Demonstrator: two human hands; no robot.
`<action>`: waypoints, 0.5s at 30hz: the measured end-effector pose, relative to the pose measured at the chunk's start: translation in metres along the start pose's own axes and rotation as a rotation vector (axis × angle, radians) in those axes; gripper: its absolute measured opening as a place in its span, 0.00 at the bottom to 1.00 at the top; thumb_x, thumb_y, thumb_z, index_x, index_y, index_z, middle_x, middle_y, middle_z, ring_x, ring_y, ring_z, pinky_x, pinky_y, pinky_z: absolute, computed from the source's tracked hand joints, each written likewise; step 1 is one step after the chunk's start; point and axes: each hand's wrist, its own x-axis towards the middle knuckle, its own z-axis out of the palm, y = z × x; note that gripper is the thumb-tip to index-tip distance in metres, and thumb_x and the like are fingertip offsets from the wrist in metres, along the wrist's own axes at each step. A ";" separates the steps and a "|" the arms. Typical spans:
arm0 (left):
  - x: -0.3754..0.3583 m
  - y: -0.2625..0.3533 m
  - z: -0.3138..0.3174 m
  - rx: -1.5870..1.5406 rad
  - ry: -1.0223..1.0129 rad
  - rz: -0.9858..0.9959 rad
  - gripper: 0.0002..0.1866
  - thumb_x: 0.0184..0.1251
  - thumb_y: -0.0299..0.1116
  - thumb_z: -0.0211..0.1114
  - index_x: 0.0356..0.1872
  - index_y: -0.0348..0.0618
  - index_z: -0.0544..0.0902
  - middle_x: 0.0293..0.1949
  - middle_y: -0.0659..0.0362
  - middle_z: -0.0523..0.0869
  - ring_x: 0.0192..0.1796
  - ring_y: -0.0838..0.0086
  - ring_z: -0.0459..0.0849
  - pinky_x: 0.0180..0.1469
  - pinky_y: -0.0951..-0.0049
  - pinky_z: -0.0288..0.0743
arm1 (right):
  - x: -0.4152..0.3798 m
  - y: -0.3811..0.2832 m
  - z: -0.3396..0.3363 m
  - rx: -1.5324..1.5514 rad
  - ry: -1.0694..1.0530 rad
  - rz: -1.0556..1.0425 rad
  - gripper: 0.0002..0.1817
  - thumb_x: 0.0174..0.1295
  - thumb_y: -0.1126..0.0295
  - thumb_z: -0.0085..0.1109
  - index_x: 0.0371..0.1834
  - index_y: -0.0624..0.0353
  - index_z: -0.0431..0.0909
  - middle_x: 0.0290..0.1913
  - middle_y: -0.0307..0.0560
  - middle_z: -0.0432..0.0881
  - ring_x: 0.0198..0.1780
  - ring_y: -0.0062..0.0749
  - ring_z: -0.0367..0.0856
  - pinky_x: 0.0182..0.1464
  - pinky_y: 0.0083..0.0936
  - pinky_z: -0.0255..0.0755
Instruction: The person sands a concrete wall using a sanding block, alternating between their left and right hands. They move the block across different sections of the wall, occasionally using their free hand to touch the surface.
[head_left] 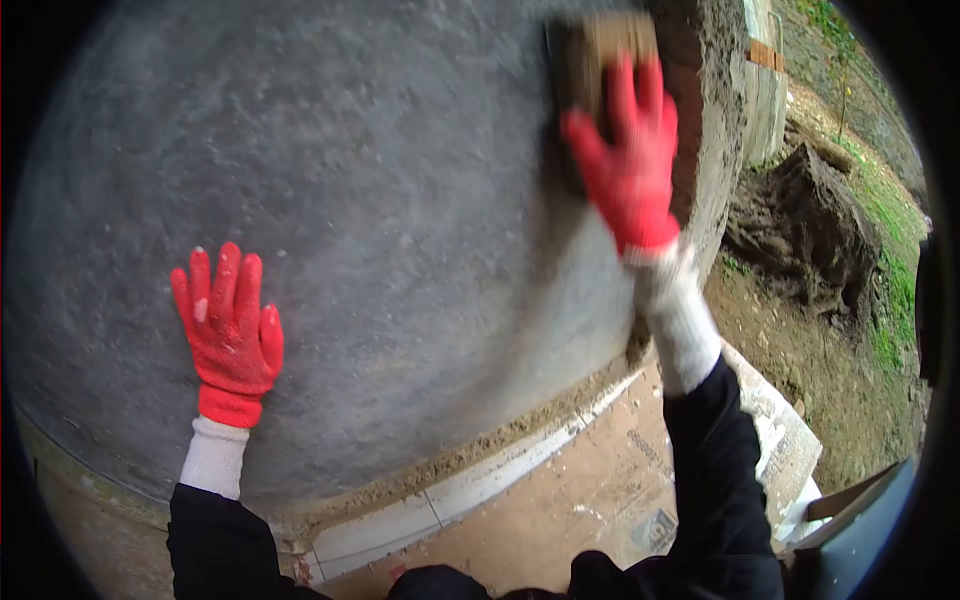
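Note:
A wide grey wall (pixel 390 220) with a smooth, freshly plastered look fills most of the head view. My right hand (pixel 635 165), in a red-coated glove with a white cuff, grips a wooden float (pixel 583 70) against the wall near its right edge. The hand and float are slightly blurred, and the fingers' far side is hidden. Lower left, my left hand (pixel 230 335) wears a matching red glove with pale specks on it. Its palm faces the wall, fingers stretched upward, and it holds nothing.
A rough, crumbly edge (pixel 715 120) borders the wall at right. Along its foot run mortar crumbs and a white tile strip (pixel 470 492), beside a brownish floor (pixel 590 490) with white spatter. Outside at right are bare soil, a dark earthy mound (pixel 805 230) and grass (pixel 890 290).

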 end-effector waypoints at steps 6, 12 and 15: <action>0.003 0.001 -0.001 0.035 0.027 -0.008 0.28 0.65 0.32 0.54 0.68 0.36 0.68 0.72 0.51 0.63 0.75 0.46 0.56 0.75 0.41 0.44 | -0.053 0.007 0.001 -0.049 0.040 0.049 0.35 0.52 0.58 0.68 0.62 0.63 0.70 0.60 0.64 0.69 0.54 0.65 0.69 0.54 0.52 0.67; 0.000 0.003 -0.002 0.043 0.022 -0.013 0.29 0.65 0.31 0.54 0.68 0.37 0.68 0.73 0.51 0.63 0.76 0.46 0.55 0.75 0.42 0.43 | -0.405 0.004 -0.036 0.008 -0.342 0.280 0.56 0.52 0.59 0.71 0.79 0.49 0.42 0.75 0.75 0.43 0.72 0.77 0.49 0.69 0.62 0.52; 0.003 -0.001 0.000 0.044 0.037 -0.007 0.29 0.64 0.31 0.54 0.69 0.38 0.67 0.73 0.51 0.63 0.76 0.46 0.55 0.75 0.42 0.43 | -0.392 0.003 -0.029 0.010 -0.323 0.316 0.58 0.47 0.63 0.72 0.80 0.50 0.44 0.75 0.77 0.42 0.74 0.75 0.48 0.70 0.59 0.53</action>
